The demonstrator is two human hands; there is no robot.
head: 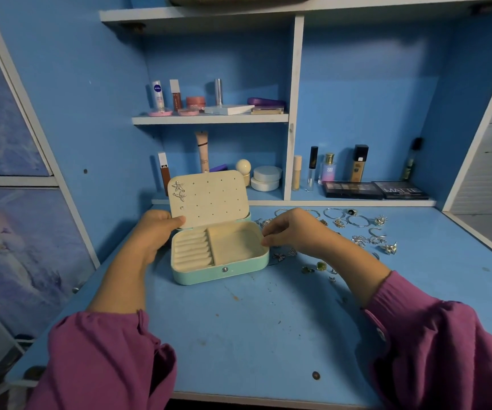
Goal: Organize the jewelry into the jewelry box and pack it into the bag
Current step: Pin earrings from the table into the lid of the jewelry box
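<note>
The jewelry box (219, 250) sits open near the middle of the counter (268, 335), toward its left edge, mint shell outside and cream lining inside. Its lid (207, 198) stands upright; two starfish earrings (178, 190) are pinned in the lid's upper left corner. The left hand (153, 232) holds the lid's lower left corner, thumb on the inner face. The right hand (293, 230) hovers at the box's right rim with fingertips drawn together; whether they pinch a small piece cannot be told. The ring rolls and the open compartment appear unfilled.

Loose silver jewelry (360, 229) lies scattered toward the right edge of the counter: hoops, rings, studs and a green-stone piece (321, 265).

Handling, as judged: each piece is light, small, hard and slippery, and is likely to roll or snag. Take hoops by the wire, rings by the band, studs by the decorative face so the post stays free for the lid holes. The box seems light and rigid; steady it at the lid or shell while loading.
</note>
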